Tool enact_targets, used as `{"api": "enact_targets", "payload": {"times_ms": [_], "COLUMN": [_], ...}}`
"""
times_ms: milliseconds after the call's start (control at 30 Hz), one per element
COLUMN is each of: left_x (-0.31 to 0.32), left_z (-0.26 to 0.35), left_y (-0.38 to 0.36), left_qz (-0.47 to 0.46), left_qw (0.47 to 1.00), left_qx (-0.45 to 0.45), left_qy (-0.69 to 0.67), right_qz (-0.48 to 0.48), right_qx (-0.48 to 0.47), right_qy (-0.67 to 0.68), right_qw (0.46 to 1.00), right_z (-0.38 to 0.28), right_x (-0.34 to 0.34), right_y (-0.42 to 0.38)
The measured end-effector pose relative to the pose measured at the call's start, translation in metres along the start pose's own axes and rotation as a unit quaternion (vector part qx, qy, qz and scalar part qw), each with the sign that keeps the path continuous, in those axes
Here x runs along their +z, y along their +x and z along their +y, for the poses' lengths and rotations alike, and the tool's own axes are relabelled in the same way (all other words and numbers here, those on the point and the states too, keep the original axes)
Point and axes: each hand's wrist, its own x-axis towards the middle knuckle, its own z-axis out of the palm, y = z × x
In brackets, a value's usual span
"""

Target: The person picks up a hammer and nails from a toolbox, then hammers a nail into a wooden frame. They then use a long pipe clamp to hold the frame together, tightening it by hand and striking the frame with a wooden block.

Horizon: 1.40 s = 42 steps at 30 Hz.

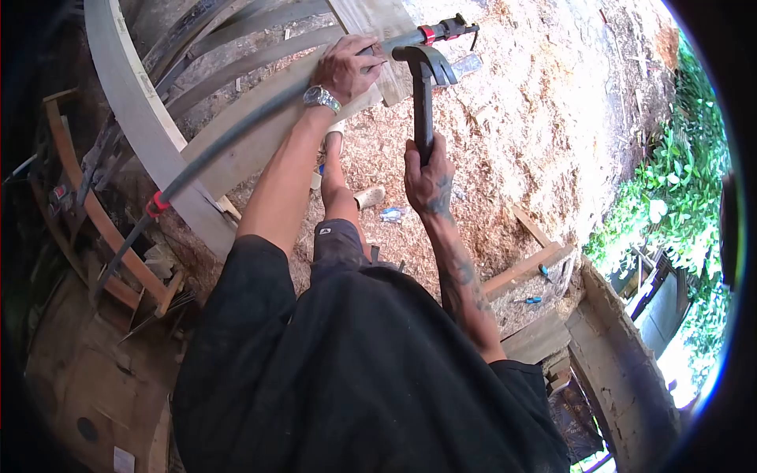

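- Left hand point(347, 67): closed around long clamp bar point(236, 130), far centre, wristwatch point(322, 98) on wrist.
- Right hand point(428, 180): gripping hammer point(423, 87) by handle, head raised just beside left hand.
- Clamp bar: running from near left to far right across curved wooden planks point(229, 154); red fittings at both ends.
- Flat board point(378, 31): under bar, beside hammer head.
- Ground: covered with wood shavings point(536, 118).

sawdust-covered ground point(544, 102), sunlit green foliage point(678, 173)
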Motion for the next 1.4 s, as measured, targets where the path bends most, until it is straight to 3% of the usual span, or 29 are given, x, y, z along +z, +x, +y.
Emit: {"api": "enact_targets", "payload": {"times_ms": [100,233,400,500,533,567,633,667,767,800,900,933,967,1033,1067,1167,1200,1300,1333,1400], "left_x": [0.000,0.002,-0.006,-0.004,-0.003,-0.004,-0.007,-0.008,-0.012,-0.008,-0.010,-0.010,-0.011,-0.012,-0.018,-0.018,-0.018,-0.017,-0.016,-0.018], "left_z": [-0.002,-0.002,0.001,-0.001,-0.001,0.002,0.004,0.000,-0.008,-0.016,-0.021,-0.020,-0.019,-0.019,-0.017,-0.014,-0.014,-0.015,-0.014,-0.015], "left_y": [0.001,0.001,0.003,0.003,0.003,0.003,0.005,0.006,0.004,0.005,0.011,0.011,0.012,0.013,0.014,0.014,0.014,0.015,0.014,0.015], "left_qz": [-0.001,-0.004,-0.014,-0.012,-0.009,-0.013,-0.020,-0.002,-0.026,-0.012,-0.028,-0.043,-0.029,-0.005,-0.011,-0.025,-0.023,-0.017,-0.012,0.000], "left_qw": [1.000,1.000,1.000,1.000,1.000,1.000,1.000,1.000,0.992,0.991,0.964,0.969,0.971,0.975,0.983,0.972,0.971,0.970,0.970,0.969], "left_qx": [0.004,-0.009,0.001,0.006,0.008,0.000,-0.017,0.018,-0.047,-0.030,-0.134,-0.142,-0.131,-0.113,-0.091,-0.124,-0.131,-0.132,-0.133,-0.135], "left_qy": [0.005,-0.002,0.000,0.004,0.003,0.001,0.002,-0.004,-0.116,-0.128,-0.229,-0.198,-0.196,-0.190,-0.159,-0.196,-0.197,-0.203,-0.205,-0.206], "right_qz": [0.017,-0.058,0.043,0.024,-0.047,-0.048,-0.033,-0.018,0.097,0.134,0.027,-0.057,-0.062,-0.011,0.042,0.198,0.231,0.079,-0.085,-0.028], "right_qx": [-0.011,0.080,-0.010,-0.007,0.080,0.043,0.069,0.061,-0.060,-0.080,0.006,0.036,0.069,0.020,-0.052,-0.150,-0.125,-0.101,0.019,-0.006], "right_qy": [0.008,-0.042,0.023,0.012,-0.024,-0.043,-0.016,0.010,-0.016,0.010,-0.005,-0.038,-0.006,-0.011,0.007,0.014,0.064,-0.053,-0.094,-0.071], "right_qw": [1.000,0.994,0.999,1.000,0.995,0.997,0.997,0.998,0.993,0.988,1.000,0.997,0.996,1.000,0.998,0.969,0.963,0.990,0.992,0.997], "right_z": [0.003,0.023,-0.013,0.012,0.020,0.017,0.003,0.008,-0.012,-0.012,0.025,0.043,0.048,0.021,0.012,-0.030,-0.010,0.034,0.045,0.032], "right_x": [0.008,0.016,0.006,0.018,0.020,0.020,0.012,0.012,0.000,0.004,0.021,0.026,0.028,0.018,0.014,-0.002,0.007,0.021,0.021,0.025], "right_y": [0.001,0.011,0.001,-0.004,0.003,0.009,0.014,0.012,-0.004,-0.009,-0.003,0.008,0.016,0.023,0.023,0.009,0.004,0.007,0.018,0.026]}}
